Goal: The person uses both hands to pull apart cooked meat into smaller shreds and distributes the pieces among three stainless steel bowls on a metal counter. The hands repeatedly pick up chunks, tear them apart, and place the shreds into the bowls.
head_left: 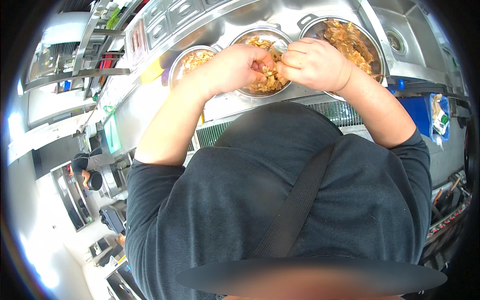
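In front of me are three round metal bowls or pans holding brown, frilly food pieces, perhaps mushrooms. Over the middle pan (240, 37), my left hand (243, 69) and my right hand (317, 63) meet with bent fingers. Between their fingertips is a brown frilly piece (270, 72), whose outline the fingers partly hide. More brown pieces (264, 87) lie beneath. Larger clumps (347, 41) fill the right pan (378, 52), which my right hand and forearm partly cover. Small shreds (197, 60) lie in the left bowl (173, 75), partly behind my left forearm.
A steel sink (416, 37) adjoins the counter at right. Lidded metal containers (165, 24) line its far side. A blue bin (414, 112) stands at lower right, and a floor grate (213, 134) runs below the counter. Far left, another person (80, 163) holds a dark pot (94, 181).
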Motion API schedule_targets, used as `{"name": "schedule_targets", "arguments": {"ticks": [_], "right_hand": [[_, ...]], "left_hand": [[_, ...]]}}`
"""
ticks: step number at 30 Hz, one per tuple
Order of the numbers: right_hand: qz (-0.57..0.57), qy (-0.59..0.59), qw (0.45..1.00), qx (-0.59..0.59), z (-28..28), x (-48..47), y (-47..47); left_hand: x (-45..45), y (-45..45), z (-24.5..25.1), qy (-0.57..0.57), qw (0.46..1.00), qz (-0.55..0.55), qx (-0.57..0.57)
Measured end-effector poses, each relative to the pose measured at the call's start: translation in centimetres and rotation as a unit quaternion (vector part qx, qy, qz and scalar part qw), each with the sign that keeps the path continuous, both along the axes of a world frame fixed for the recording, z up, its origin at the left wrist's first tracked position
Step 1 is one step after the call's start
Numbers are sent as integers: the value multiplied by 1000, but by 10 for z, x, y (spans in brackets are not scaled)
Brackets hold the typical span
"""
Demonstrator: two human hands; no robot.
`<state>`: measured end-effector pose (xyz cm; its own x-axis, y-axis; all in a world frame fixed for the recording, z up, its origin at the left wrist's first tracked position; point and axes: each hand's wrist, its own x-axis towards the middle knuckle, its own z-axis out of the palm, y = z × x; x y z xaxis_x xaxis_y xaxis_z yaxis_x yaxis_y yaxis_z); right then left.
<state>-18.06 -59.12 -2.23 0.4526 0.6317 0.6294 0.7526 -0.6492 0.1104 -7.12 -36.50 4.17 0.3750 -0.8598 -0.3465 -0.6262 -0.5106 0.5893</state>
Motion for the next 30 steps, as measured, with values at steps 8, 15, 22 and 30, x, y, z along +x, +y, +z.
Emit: {"name": "schedule_targets", "arguments": {"ticks": [8,15,22,30], "right_hand": [[-16,-25,999,40,-1,-4,17],[-85,32,996,22,11,-11,44],[-100,7,995,-13,44,-15,91],[-244,41,967,60,57,3,175]], "left_hand": [[-1,7,5,-19,997,-72,-24],[4,25,17,-144,975,-150,-79],[37,77,36,24,985,-132,-112],[132,224,48,259,886,10,-384]]}}
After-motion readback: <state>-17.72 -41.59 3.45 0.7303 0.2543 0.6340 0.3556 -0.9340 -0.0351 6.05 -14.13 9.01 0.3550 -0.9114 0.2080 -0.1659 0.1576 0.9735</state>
